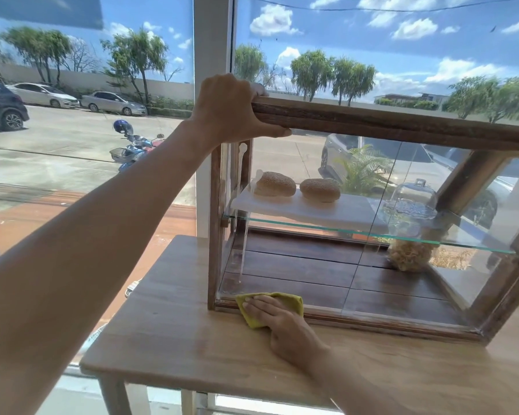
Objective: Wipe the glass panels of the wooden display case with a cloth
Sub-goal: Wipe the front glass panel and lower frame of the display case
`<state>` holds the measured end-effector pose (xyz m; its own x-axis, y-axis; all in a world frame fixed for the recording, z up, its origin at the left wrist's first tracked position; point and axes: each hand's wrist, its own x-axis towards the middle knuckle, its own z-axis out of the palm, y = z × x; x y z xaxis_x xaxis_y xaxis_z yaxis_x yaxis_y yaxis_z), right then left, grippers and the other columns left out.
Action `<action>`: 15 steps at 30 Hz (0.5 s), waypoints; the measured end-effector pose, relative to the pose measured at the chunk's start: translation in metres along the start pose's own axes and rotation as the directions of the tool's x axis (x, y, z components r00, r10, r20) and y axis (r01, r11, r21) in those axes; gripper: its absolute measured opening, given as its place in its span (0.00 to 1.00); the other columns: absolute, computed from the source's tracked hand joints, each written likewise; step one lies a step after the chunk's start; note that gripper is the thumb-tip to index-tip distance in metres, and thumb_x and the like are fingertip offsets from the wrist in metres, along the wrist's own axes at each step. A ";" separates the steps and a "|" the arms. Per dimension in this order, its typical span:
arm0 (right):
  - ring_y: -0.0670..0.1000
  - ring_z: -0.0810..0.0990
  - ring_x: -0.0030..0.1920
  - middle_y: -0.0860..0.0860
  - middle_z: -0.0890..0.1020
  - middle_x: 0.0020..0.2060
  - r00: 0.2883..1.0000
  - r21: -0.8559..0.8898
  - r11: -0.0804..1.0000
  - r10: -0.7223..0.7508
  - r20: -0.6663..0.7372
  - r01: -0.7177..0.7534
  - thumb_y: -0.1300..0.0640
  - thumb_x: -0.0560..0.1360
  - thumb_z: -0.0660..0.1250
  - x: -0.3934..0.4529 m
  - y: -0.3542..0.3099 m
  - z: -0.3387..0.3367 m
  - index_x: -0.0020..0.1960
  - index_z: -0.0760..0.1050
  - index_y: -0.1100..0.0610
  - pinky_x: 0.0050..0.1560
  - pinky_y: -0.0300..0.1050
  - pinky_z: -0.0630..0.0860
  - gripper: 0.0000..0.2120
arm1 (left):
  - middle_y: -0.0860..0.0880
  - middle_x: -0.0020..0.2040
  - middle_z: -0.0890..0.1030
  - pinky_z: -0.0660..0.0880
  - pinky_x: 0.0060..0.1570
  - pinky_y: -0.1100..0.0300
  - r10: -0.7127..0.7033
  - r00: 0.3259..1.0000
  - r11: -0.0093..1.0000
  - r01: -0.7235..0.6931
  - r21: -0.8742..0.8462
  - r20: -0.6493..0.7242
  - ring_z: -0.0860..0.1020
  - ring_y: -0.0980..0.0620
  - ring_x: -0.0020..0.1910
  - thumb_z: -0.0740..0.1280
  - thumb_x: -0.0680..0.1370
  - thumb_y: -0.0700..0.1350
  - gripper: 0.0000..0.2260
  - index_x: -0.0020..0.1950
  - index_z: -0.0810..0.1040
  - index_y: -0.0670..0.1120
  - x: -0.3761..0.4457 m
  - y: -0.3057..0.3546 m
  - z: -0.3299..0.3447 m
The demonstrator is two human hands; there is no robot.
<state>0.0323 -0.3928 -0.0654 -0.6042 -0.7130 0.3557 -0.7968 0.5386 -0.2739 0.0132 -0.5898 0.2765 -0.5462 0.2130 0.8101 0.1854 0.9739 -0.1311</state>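
My left hand [231,112] grips the wooden display case [387,122] at its top corner to steady it on the tabletop [177,333], while my right hand [277,320], fingers flat together, presses the yellow cloth [285,301] against the front glass's bottom-left corner

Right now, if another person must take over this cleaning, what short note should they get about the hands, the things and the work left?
Left hand: grips the top left corner of the case, steadying it.
Right hand: presses the yellow cloth flat at the bottom left of the front glass, by the lower frame.
Case stands on the wooden table; two buns and a glass dome are on its shelf.
Done: cannot tell which panels are already wiped; white streaks show near the left edge.
Left: probably continue across the front glass, then the side panels.
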 end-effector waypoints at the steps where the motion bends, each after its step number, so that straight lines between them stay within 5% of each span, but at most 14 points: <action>1: 0.39 0.55 0.73 0.42 0.66 0.72 1.000 0.022 1.000 0.019 -0.004 -0.019 0.66 0.70 0.51 0.001 -0.001 0.001 0.73 0.64 0.50 0.73 0.39 0.54 0.33 | 0.50 0.33 0.82 0.73 0.44 0.59 0.001 1.000 1.000 -0.001 0.004 0.003 0.78 0.51 0.34 0.50 0.56 0.82 0.44 0.51 0.82 0.51 0.000 0.000 0.001; 5: 0.39 0.59 0.70 0.46 0.71 0.69 0.997 0.098 0.992 0.076 0.006 -0.076 0.69 0.68 0.52 0.009 -0.007 -0.005 0.70 0.69 0.53 0.71 0.32 0.50 0.33 | 0.50 0.34 0.82 0.71 0.44 0.61 0.007 1.000 1.000 -0.007 0.001 0.003 0.78 0.51 0.35 0.52 0.57 0.81 0.42 0.51 0.82 0.51 0.000 -0.001 0.002; 11: 0.46 0.65 0.71 0.49 0.73 0.68 0.992 0.143 0.982 0.119 0.034 -0.123 0.67 0.64 0.50 0.006 -0.007 -0.008 0.68 0.72 0.55 0.74 0.43 0.57 0.34 | 0.50 0.34 0.82 0.69 0.42 0.62 0.013 1.000 1.000 -0.013 -0.015 0.004 0.74 0.53 0.33 0.53 0.57 0.80 0.42 0.52 0.82 0.50 -0.001 0.000 -0.002; 15: 0.44 0.65 0.70 0.50 0.73 0.67 0.990 0.139 0.980 0.141 0.026 -0.143 0.68 0.64 0.51 0.001 -0.007 -0.014 0.67 0.74 0.57 0.71 0.30 0.51 0.33 | 0.50 0.34 0.82 0.70 0.42 0.61 0.010 1.000 1.000 -0.010 -0.018 0.014 0.74 0.53 0.33 0.51 0.57 0.80 0.43 0.52 0.82 0.50 -0.002 0.000 -0.004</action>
<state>0.0373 -0.3910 -0.0506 -0.7100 -0.6416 0.2904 -0.6939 0.5671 -0.4437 0.0178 -0.5904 0.2767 -0.5558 0.2241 0.8005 0.2055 0.9701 -0.1289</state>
